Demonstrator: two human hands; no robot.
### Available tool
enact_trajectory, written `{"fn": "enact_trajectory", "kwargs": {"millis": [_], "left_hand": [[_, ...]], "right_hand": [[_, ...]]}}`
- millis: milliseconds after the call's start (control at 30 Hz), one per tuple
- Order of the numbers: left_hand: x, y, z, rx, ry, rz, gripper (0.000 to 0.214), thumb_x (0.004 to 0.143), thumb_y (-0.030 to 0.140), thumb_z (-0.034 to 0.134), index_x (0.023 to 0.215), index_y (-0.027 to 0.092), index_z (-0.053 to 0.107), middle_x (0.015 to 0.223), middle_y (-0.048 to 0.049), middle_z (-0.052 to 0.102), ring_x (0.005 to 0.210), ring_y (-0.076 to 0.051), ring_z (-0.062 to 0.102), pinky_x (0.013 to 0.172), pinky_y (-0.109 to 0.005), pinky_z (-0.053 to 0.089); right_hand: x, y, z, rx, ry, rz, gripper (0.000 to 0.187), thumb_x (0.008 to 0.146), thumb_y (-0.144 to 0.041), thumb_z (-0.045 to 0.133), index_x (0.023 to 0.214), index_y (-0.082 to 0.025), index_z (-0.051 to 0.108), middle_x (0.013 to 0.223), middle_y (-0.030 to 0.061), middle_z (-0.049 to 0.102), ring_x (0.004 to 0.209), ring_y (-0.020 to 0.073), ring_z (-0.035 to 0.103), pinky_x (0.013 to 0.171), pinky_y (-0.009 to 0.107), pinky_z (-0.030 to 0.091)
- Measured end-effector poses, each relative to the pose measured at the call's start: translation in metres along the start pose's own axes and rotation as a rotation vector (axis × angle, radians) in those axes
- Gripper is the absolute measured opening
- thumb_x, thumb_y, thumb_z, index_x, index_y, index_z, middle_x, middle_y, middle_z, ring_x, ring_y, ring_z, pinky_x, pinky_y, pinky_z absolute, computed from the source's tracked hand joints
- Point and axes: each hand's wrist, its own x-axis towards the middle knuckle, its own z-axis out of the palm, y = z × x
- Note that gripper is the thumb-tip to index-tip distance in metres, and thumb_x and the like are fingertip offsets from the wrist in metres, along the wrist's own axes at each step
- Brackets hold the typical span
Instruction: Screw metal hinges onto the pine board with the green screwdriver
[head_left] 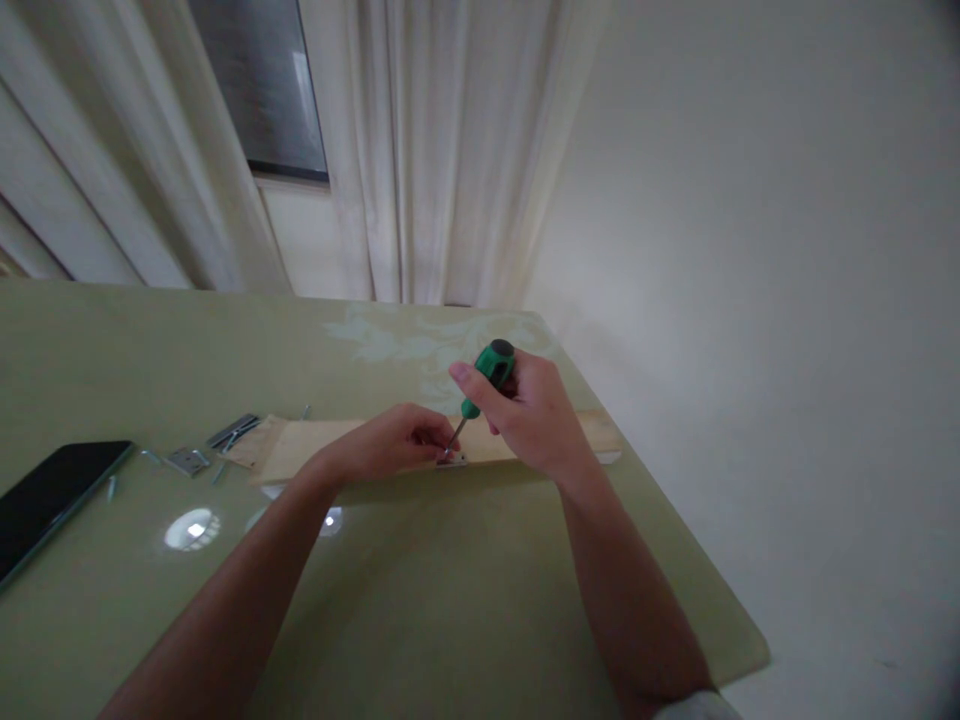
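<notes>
1. Green desk (450, 600) carries a wooden board (330, 445).
2. Right hand (536, 415) fingers wrap a screwdriver (491, 365), its tip on a metal plate (450, 460) at the board's 6 o'clock edge.
3. Left hand (397, 440) fingers pinch this plate from 9 o'clock.

A board (330, 445) lies across the far half of the table (465, 600), reaching near its right edge. A small metal plate (451, 460) sits on the board's near edge. The left hand (397, 440) rests just left of it. The right hand (536, 415) is just right of it and holds a screwdriver (491, 365) with its tip on the plate. Left of the board lie metal parts (189, 460) and screws (150, 456). A phone (52, 495) lies at the left edge. Curtains (442, 150) hang behind the far edge.
</notes>
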Motion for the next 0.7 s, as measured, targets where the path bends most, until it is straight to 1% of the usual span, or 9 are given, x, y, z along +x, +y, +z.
{"fn": "enact_trajectory", "kwargs": {"millis": [300, 467, 533, 600, 633, 700], "left_hand": [[0.001, 0.001, 0.000, 0.018, -0.011, -0.018, 0.017, 0.083, 0.028, 0.062, 0.086, 0.016, 0.073, 0.085, -0.0052, 0.076, 0.080, -0.021, 0.067, 0.073, -0.029, 0.048], [0.001, 0.001, 0.001, 0.041, -0.007, -0.042, 0.017, 0.081, 0.026, 0.061, 0.086, 0.017, 0.074, 0.081, -0.0037, 0.074, 0.077, -0.020, 0.065, 0.069, -0.028, 0.045], [0.001, 0.001, 0.001, 0.041, -0.012, -0.035, 0.017, 0.081, 0.026, 0.061, 0.087, 0.017, 0.074, 0.082, -0.0035, 0.074, 0.079, -0.020, 0.065, 0.070, -0.028, 0.045], [0.001, 0.001, 0.001, 0.044, -0.015, -0.026, 0.016, 0.081, 0.024, 0.060, 0.086, 0.018, 0.074, 0.082, -0.0030, 0.074, 0.079, -0.020, 0.065, 0.071, -0.028, 0.045], [0.001, 0.000, 0.001, 0.041, -0.019, -0.021, 0.016, 0.080, 0.024, 0.059, 0.086, 0.018, 0.073, 0.082, -0.0025, 0.074, 0.078, -0.020, 0.064, 0.070, -0.027, 0.045], [0.001, 0.000, 0.001, 0.022, -0.029, -0.011, 0.015, 0.080, 0.022, 0.059, 0.084, 0.018, 0.073, 0.080, -0.0014, 0.073, 0.076, -0.019, 0.064, 0.069, -0.027, 0.045]], "right_hand": [[0.001, 0.000, 0.004, -0.048, -0.013, -0.012, 0.050, 0.095, -0.063, 0.068, 0.069, -0.023, 0.052, 0.054, -0.0058, 0.051, 0.052, 0.0115, 0.047, 0.054, 0.027, 0.033], [0.002, 0.000, 0.007, -0.064, -0.015, -0.024, 0.044, 0.094, -0.058, 0.071, 0.073, -0.024, 0.053, 0.058, -0.0057, 0.050, 0.055, 0.0123, 0.047, 0.056, 0.027, 0.032], [0.002, -0.001, 0.008, -0.093, 0.011, -0.040, 0.038, 0.095, -0.057, 0.070, 0.080, -0.024, 0.056, 0.061, -0.0060, 0.050, 0.057, 0.0128, 0.046, 0.057, 0.028, 0.032], [0.002, 0.000, 0.009, -0.136, 0.044, -0.068, 0.031, 0.096, -0.055, 0.070, 0.095, -0.025, 0.061, 0.066, -0.0061, 0.051, 0.059, 0.0135, 0.048, 0.058, 0.028, 0.034], [0.002, 0.001, 0.010, -0.154, 0.061, -0.102, 0.030, 0.096, -0.052, 0.071, 0.106, -0.025, 0.062, 0.070, -0.0056, 0.055, 0.060, 0.0138, 0.050, 0.059, 0.028, 0.036], [0.002, 0.004, 0.012, -0.166, 0.085, -0.217, 0.038, 0.096, -0.044, 0.074, 0.126, -0.026, 0.059, 0.089, -0.0017, 0.065, 0.067, 0.0141, 0.055, 0.064, 0.029, 0.042]]}}
